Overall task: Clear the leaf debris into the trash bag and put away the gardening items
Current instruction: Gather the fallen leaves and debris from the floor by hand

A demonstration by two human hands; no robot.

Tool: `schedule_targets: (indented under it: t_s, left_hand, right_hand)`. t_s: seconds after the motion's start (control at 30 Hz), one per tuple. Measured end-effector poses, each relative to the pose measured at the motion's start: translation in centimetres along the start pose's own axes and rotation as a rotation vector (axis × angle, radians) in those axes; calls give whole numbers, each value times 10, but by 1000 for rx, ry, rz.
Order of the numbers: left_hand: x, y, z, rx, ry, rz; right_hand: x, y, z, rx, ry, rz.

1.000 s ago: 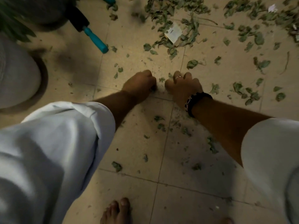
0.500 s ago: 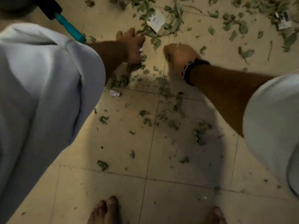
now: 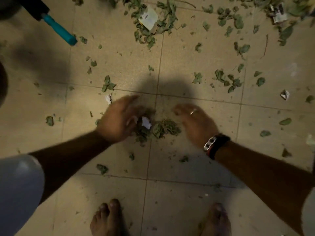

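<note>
Flanking a small heap of leaves (image 3: 159, 128) on the tiled floor (image 3: 187, 193), both hands are held low with palms turned inward. The left hand (image 3: 119, 120) is blurred, its fingers stretched and loosely apart, touching the heap's edge beside a white paper scrap (image 3: 146, 122). The right hand (image 3: 196, 123), ringed and with a dark wristband (image 3: 216, 145), is kept just beside the heap, fingers relaxed and together, nothing gripped. More leaves are scattered at the top around a white tag (image 3: 148, 18). A teal tool handle (image 3: 58, 29) is seen at upper left. Bare feet (image 3: 109, 218) are planted below.
</note>
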State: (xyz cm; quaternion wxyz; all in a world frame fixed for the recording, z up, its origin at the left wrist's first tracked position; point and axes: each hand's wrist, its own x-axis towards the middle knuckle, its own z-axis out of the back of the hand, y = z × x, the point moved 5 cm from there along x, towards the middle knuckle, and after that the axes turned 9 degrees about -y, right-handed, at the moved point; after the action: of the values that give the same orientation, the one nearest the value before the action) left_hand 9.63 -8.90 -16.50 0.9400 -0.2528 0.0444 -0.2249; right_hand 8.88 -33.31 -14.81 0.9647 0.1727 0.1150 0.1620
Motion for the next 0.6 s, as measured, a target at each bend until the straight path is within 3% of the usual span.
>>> schedule_targets:
  t_s: [0.1, 0.17, 0.23, 0.33, 0.43, 0.53, 0.6]
  left_hand:
    - [30, 63, 22, 229, -76, 365]
    - [39, 102, 26, 218, -18, 653]
    - [46, 112, 24, 132, 15, 765]
    - [45, 74, 2, 157, 72, 723]
    - [34, 6, -32, 141, 137, 519]
    - [19, -60, -57, -73, 224, 241]
    - [4, -84, -55, -231, 198, 153]
  right_hand:
    - [32, -81, 44, -66, -166, -426]
    - [53, -126, 66, -66, -299, -539]
    - [68, -151, 64, -25, -319, -569]
    - [79, -126, 37, 39, -265, -501]
    - [57, -53, 1, -66, -184, -306]
    - [6, 22, -43, -93, 16, -97]
    - [-25, 46, -58, -116, 95, 13]
